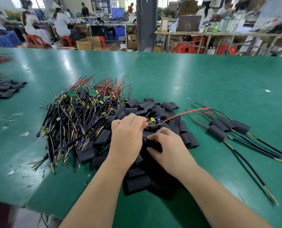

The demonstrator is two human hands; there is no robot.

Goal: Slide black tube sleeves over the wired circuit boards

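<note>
Head cam: my left hand (128,132) pinches a bare circuit board (154,123), yellow capacitor up, red wire trailing right. My right hand (167,145) has its fingers curled on a black tube sleeve (154,144) atop the sleeve pile (137,181). Unsleeved boards (81,109) sit left, finished ones (225,128) right on the green table (202,76).

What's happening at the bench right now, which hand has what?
A person is sleeving boards at a green table. The left hand holds a bare wired circuit board above the pile of loose black sleeves. The right hand pinches one black sleeve just below it; the board is not yet inside. Unsleeved boards lie heaped at left, four finished ones at right.
</note>
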